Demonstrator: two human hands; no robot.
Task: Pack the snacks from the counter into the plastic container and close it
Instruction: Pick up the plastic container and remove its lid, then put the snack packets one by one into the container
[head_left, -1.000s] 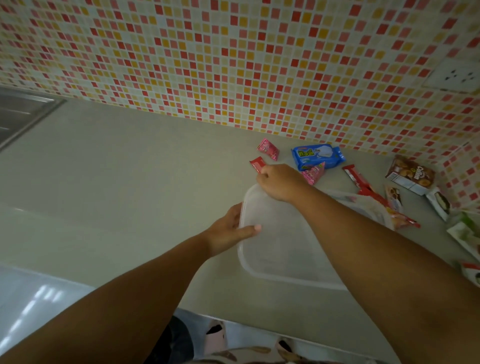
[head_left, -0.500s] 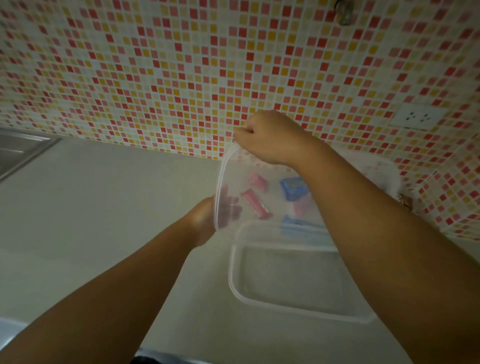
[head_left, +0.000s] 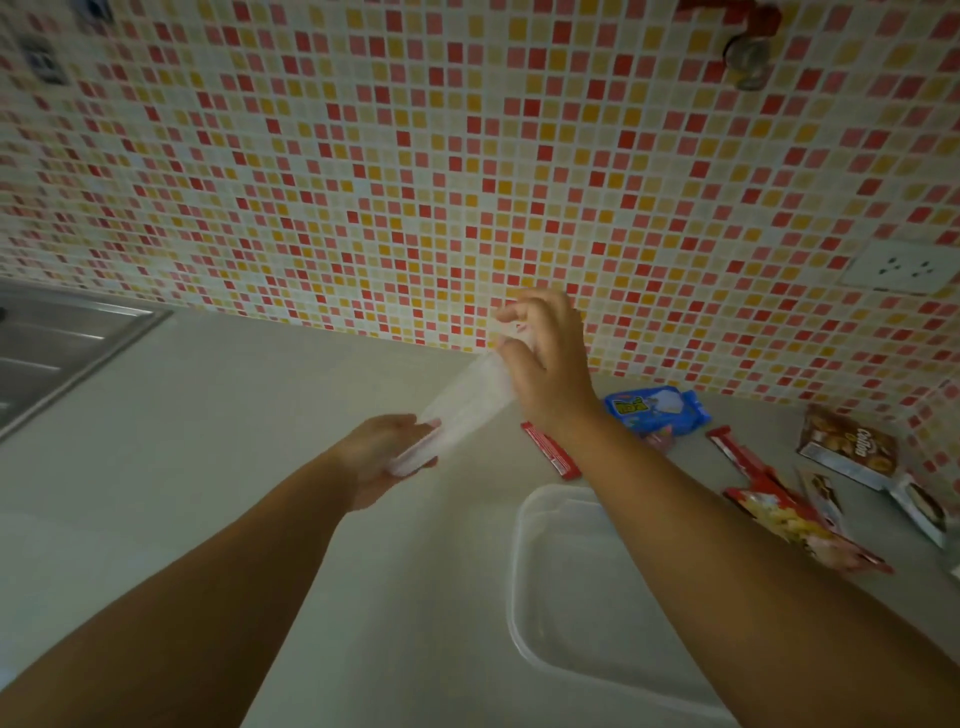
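Observation:
The clear plastic container (head_left: 524, 597) lies open and empty on the counter under my right forearm. Its clear lid (head_left: 462, 405) is in the air, seen nearly edge-on and blurred. My right hand (head_left: 545, 364) grips the lid's upper end and my left hand (head_left: 384, 457) holds its lower end. Snacks lie behind and right of the container: a red stick pack (head_left: 550, 457), a blue packet (head_left: 655, 410), a second red stick pack (head_left: 737, 457), a red and yellow bag (head_left: 789, 519) and a brown Collon box (head_left: 852, 452).
A steel sink (head_left: 62, 338) is set into the counter at far left. The mosaic tile wall (head_left: 415, 182) runs behind the counter, with a white socket (head_left: 898, 265) at right. More small packets (head_left: 919, 509) lie at the right edge.
The lid has come off the container and moved up and to the left, turning from flat to nearly edge-on. Both hands moved with it. The container now lies open.

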